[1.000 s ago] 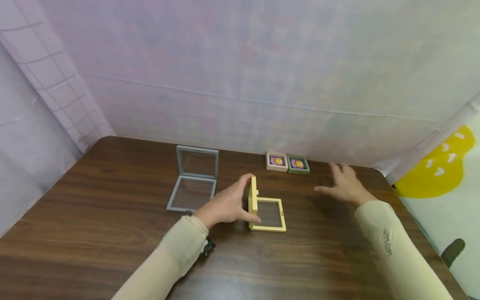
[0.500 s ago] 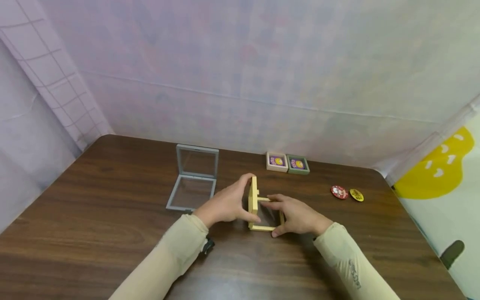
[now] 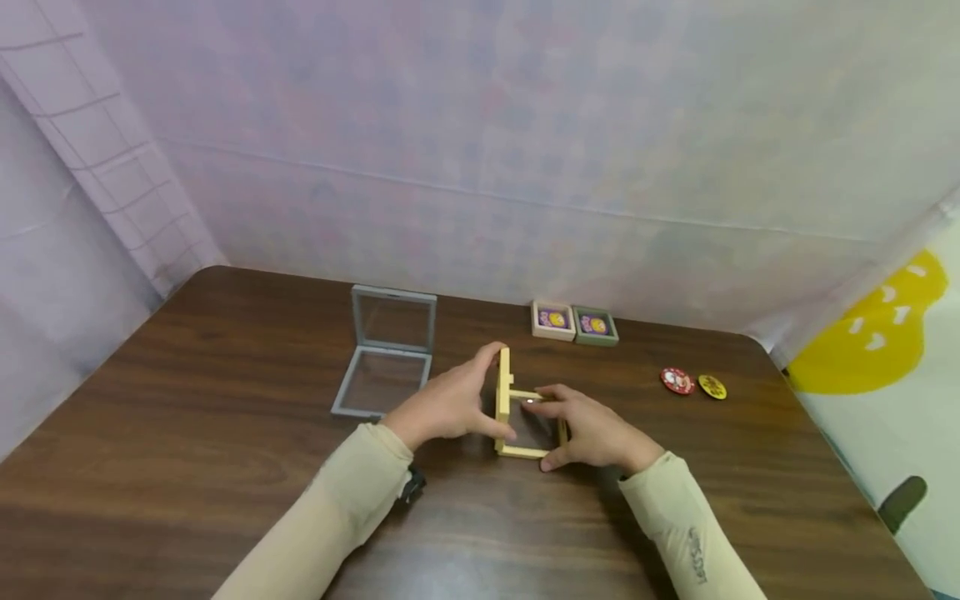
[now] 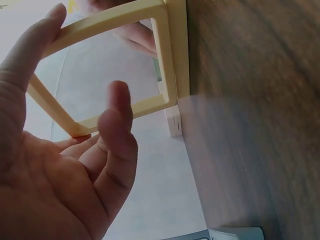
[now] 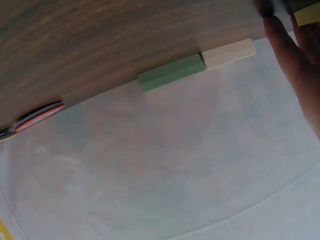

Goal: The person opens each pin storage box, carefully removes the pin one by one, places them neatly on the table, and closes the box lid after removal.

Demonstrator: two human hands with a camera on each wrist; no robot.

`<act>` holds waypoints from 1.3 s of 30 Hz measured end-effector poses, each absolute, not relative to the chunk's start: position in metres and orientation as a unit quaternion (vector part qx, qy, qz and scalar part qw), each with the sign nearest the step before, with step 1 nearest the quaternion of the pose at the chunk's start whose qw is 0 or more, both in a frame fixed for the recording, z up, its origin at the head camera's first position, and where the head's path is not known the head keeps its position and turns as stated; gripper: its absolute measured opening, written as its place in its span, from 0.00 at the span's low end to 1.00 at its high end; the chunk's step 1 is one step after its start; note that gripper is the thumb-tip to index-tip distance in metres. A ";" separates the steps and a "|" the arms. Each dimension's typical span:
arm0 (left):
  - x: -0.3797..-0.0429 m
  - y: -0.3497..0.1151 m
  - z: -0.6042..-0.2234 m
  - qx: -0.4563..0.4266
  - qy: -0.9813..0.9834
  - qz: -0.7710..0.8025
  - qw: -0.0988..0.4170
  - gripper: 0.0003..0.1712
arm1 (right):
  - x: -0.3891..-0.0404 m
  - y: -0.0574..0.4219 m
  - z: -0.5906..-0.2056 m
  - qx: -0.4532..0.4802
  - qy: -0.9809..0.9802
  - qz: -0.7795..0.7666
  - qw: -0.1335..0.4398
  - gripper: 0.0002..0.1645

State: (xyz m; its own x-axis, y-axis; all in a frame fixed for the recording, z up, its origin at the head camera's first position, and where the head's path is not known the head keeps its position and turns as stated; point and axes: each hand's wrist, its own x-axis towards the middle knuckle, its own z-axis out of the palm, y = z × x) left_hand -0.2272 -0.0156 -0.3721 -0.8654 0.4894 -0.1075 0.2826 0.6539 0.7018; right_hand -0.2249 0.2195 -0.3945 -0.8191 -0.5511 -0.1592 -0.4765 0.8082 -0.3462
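A yellow hinged display frame [image 3: 504,392] stands unfolded on the wooden table, one half upright and the other lying flat with clear film inside. My left hand [image 3: 450,406] grips the upright half between thumb and fingers at its near and far edges; the left wrist view shows the same yellow frame [image 4: 165,60] with the thumb on one bar and fingertips at the opposite corner. My right hand [image 3: 596,429] holds the flat half by its right side, thumb at the near corner, fingers reaching over the far bar. In the right wrist view only part of the right hand [image 5: 305,70] shows.
A grey hinged frame [image 3: 433,333] stands unfolded to the left. Two small square boxes, one pinkish [image 3: 553,335] and one green [image 3: 597,340], sit side by side near the back edge. A red badge [image 3: 677,382] and a yellow badge [image 3: 712,387] lie at the right.
My right hand has come from the back right to the flat half of the yellow frame, uncovering the red and yellow badges. The left hand keeps its grip.
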 end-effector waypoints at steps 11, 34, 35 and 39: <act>-0.226 -0.018 -0.367 0.191 0.913 0.338 0.127 0.64 | -0.222 0.217 -0.392 -0.257 0.951 -0.130 0.114 0.50; -0.219 -0.007 -0.371 0.039 0.942 0.333 -0.019 0.37 | -0.198 0.181 -0.394 -0.300 0.954 -0.020 0.001 0.19; -0.216 -0.006 -0.369 0.044 0.948 0.315 -0.008 0.42 | -0.198 0.181 -0.395 -0.297 0.955 -0.021 0.001 0.19; -0.199 0.000 -0.359 0.089 0.973 0.211 0.034 0.45 | -0.199 0.181 -0.399 -0.289 0.957 -0.027 -0.017 0.20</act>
State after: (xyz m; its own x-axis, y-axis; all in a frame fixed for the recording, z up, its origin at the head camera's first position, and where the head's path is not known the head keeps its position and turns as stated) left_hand -0.1987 -0.0004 -0.3594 -0.9817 0.1884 -0.0281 0.1597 0.8946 0.4173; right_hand -0.1994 0.1813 -0.3988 -0.8321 -0.5525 0.0481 -0.5543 0.8313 -0.0412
